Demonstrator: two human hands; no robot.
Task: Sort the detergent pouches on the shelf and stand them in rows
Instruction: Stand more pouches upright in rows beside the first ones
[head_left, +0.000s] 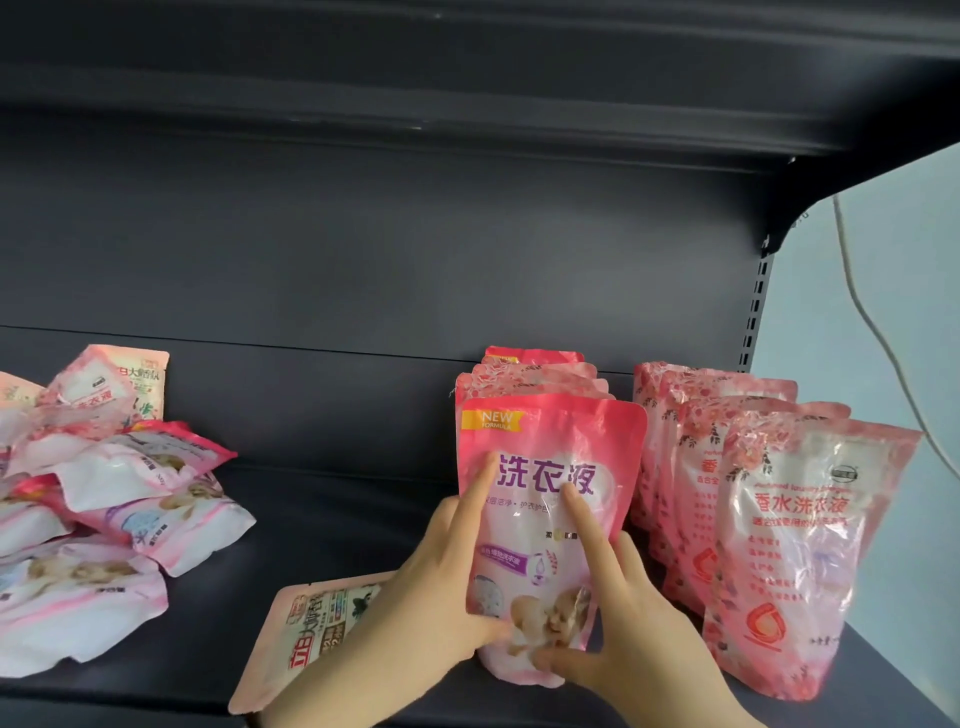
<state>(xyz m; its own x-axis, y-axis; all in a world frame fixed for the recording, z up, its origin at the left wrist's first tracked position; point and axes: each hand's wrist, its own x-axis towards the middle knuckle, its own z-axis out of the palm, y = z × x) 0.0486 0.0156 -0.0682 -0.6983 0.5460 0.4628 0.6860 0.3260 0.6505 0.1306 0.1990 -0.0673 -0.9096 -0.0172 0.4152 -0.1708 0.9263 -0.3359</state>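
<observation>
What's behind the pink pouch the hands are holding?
More pouches stand in a row behind the front pouch; only their tops show. Their fronts are covered.

Place: a shop aisle or stockroom.
Fixture: dark metal shelf (363, 493), slotted upright (753, 322) at its right end.
Stock: rows of like detergent pouches (795, 545) standing on that shelf.

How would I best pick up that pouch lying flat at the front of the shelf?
Probably pinch the flat pouch by its near left corner, coming from the front of the shelf. It lies flat, so fingers cannot wrap it, but that corner seems to reach the front edge. The left hand covers its right end.
</observation>
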